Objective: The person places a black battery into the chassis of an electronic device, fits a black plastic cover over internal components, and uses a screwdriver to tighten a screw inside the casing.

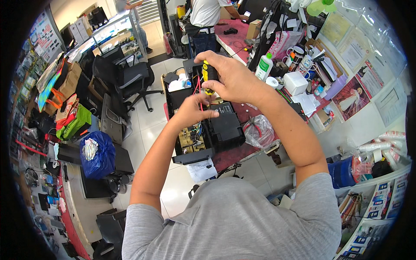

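- While the right hand (pixel 234 80) is gripping a yellow-and-black screwdriver (pixel 207 74), its fingers are clamping around the handle and covering part of it.
- The screwdriver is standing nearly upright above an open black case (pixel 193 157), its handle on top; its tip is disappearing among the left hand's fingers and the parts below, so what it is touching is impossible to tell.
- The left hand (pixel 190 112) is reaching in low beside the screwdriver's shaft, thumb pointing right; its fingers are blurring, and whether they are pinching anything I cannot tell.
- Both hands are hiding the middle of the case.
- A circuit board (pixel 189 142) is showing in the near left part, its details too small to make out, with thin wires crossing beside it.
- A black block (pixel 226 126) is filling the near right part; its label is too small to read.
- Red wires (pixel 199 83) are rising behind the left hand, their lower ends passing out of sight.
- The case is resting on a red surface (pixel 229 158), which it is largely covering.
- Right of the case, a clear plastic bag (pixel 263 135) is lying beneath or around red-handled pliers (pixel 255 126); glare is obscuring which.
- Beyond, a person in a white shirt (pixel 205 13) is standing with the head cut off by the upper edge.
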`<state>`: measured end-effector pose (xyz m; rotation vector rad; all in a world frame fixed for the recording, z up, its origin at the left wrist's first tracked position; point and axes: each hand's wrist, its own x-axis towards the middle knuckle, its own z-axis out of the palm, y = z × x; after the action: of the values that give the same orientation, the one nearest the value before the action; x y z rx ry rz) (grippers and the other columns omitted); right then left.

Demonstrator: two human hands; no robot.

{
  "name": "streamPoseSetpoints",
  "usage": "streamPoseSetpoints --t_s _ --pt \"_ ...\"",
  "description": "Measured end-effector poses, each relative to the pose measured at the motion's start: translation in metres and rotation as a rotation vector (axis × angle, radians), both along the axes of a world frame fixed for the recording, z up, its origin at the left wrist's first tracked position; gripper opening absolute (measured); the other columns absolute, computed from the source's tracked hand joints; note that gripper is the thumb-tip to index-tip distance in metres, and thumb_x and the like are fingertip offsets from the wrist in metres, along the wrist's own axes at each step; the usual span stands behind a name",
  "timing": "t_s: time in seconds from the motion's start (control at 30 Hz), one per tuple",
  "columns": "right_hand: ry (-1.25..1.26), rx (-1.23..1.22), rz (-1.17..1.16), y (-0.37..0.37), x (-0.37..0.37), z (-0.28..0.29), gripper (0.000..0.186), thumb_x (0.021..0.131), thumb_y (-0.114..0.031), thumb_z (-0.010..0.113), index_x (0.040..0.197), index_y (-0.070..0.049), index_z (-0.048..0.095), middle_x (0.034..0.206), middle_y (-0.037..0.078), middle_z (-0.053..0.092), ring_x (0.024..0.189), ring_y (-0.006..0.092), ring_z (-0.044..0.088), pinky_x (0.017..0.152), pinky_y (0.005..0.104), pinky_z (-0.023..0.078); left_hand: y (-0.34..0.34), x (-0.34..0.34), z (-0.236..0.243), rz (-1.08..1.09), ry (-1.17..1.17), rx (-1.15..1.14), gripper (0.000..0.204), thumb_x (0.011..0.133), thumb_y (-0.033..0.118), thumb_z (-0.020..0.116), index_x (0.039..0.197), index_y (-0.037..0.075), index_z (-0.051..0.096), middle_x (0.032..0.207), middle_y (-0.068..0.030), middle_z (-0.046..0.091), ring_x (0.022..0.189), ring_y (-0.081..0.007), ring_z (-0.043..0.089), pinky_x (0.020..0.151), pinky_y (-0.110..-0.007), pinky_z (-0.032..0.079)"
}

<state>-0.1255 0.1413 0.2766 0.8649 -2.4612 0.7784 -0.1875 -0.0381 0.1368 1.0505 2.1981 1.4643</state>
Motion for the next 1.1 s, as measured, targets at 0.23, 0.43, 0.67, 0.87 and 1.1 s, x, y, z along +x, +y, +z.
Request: streamPoseSetpoints --t_s 0.23,0.43,0.67,0.87,1.1 --pt "-0.191 -0.011 -0.004 0.004 0.009 0.010 0.055 0.085 -0.008 0.072 0.133 -0.008 0.045 0.115 0.022 0.067 0.103 0.0438 0.066 0.086 0.0479 0.051 0.010 -0.003 -0.038 -0.184 0.498 -0.342 0.071 0.064 0.054 0.088 0.122 0.016 0.074 0.129 -0.0088 0.067 0.121 -0.0340 0.057 0.102 -0.047 0.046" --pt "-0.135 -0.059 0.055 0.010 0.008 0.004 0.056 0.084 -0.004 0.071 0.132 -0.011 0.044 0.110 0.022 0.067 0.094 0.0442 0.067 0.080 0.0478 0.051 0.016 -0.007 -0.034 -0.230 0.596 -0.450 0.071 0.061 0.060 0.086 0.119 0.018 0.077 0.127 0.0003 0.068 0.120 -0.0296 0.052 0.101 -0.045 0.040" --pt "-0.090 -0.121 0.048 0.009 0.007 -0.005 0.055 0.083 0.003 0.069 0.132 -0.010 0.048 0.101 0.012 0.062 0.074 0.0230 0.063 0.067 0.0342 0.050 0.015 -0.008 -0.033 -0.252 0.582 -0.457 0.068 0.062 0.062 0.085 0.116 0.021 0.078 0.126 0.0033 0.067 0.121 -0.0300 0.050 0.101 -0.047 0.038" --pt "0.087 -0.107 -0.055 0.005 0.012 -0.012 0.055 0.081 -0.001 0.073 0.129 -0.008 0.048 0.112 0.018 0.065 0.095 0.0408 0.068 0.079 0.0442 0.052 0.013 -0.008 -0.033 -0.234 0.594 -0.431 0.070 0.061 0.063 0.085 0.116 0.020 0.078 0.126 0.0034 0.066 0.122 -0.0309 0.050 0.102 -0.047 0.038" --pt "0.004 -0.141 -0.063 0.002 0.011 -0.012 0.057 0.079 -0.001 0.076 0.128 -0.006 0.047 0.114 0.017 0.065 0.094 0.0427 0.068 0.077 0.0451 0.053 0.013 -0.005 -0.032 -0.217 0.569 -0.456 0.072 0.059 0.062 0.086 0.117 0.020 0.078 0.128 0.0020 0.066 0.124 -0.0304 0.049 0.102 -0.048 0.038"
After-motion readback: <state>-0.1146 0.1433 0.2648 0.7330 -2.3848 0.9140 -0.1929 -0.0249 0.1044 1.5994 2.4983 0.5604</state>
